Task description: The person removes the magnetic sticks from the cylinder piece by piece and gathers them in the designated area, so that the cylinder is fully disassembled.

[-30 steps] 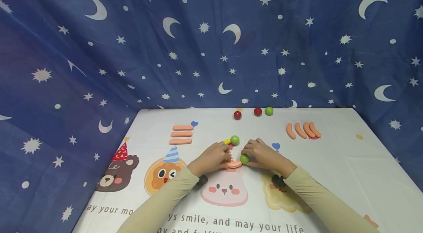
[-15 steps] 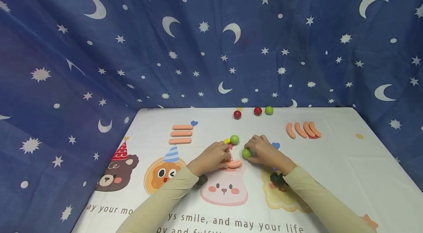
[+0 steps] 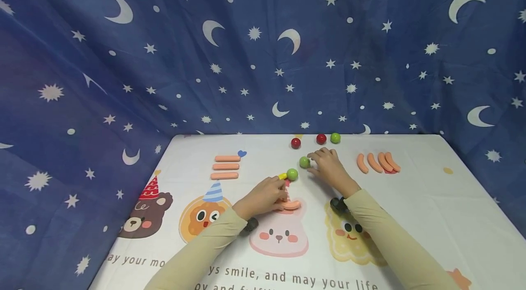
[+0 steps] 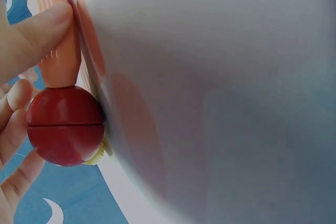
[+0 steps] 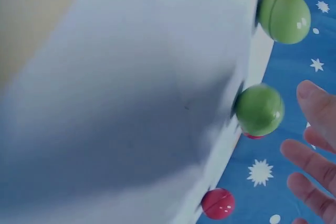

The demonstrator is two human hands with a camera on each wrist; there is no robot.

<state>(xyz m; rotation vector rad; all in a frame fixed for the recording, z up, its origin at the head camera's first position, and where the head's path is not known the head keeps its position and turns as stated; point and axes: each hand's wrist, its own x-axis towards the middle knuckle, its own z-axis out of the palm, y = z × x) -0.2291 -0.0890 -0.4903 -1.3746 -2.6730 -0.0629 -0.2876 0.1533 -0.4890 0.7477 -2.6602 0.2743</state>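
My left hand (image 3: 263, 197) holds a curved peach rod (image 3: 291, 205) of a building set on the table. In the left wrist view, its thumb presses the rod's side while the other fingers lie beyond. The end of that rod meets a red ball (image 4: 65, 125); in the head view the hand hides this ball. A yellow rod (image 3: 282, 176) reaches from under the fingers to a green ball (image 3: 292, 174). My right hand (image 3: 330, 167) has its fingers spread beside another green ball (image 3: 304, 162). In the right wrist view, a gap separates thumb and ball (image 5: 260, 109).
Several straight peach rods (image 3: 225, 167) lie at the left. Several curved ones (image 3: 377, 162) lie at the right. Two red balls (image 3: 296, 143) and a green ball (image 3: 335, 138) sit along the far table edge, before the blue curtain (image 3: 263, 48).
My right hand has moved the green ball away from the curved rod's end to the far side, then released it. The left hand has stayed in place.
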